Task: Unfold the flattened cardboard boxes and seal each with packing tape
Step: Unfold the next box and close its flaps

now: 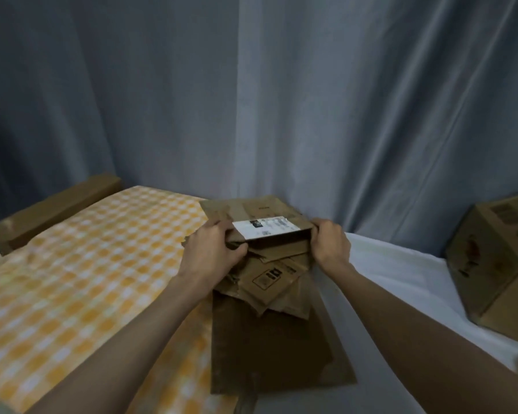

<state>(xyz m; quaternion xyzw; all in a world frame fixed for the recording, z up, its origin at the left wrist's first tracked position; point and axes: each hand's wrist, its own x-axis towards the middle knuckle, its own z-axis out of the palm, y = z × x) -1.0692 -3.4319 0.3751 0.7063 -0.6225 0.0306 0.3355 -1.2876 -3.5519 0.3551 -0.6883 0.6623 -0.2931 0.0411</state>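
Observation:
A brown cardboard box (251,212) with a white shipping label (266,230) sits on top of a pile of flattened cardboard boxes (269,282). It is partly opened, and a dark gap shows under the labelled panel. My left hand (213,246) grips its left edge, fingers curled round the cardboard. The right edge is gripped by my right hand (329,243). A large flat cardboard sheet (269,354) lies under the pile, reaching toward me. No packing tape can be seen.
The pile lies between a yellow-and-white checked cloth (81,279) on the left and a white sheet (401,282) on the right. An assembled cardboard box (497,264) stands at the right. A long cardboard piece (54,210) lies far left. Grey curtains (281,100) hang behind.

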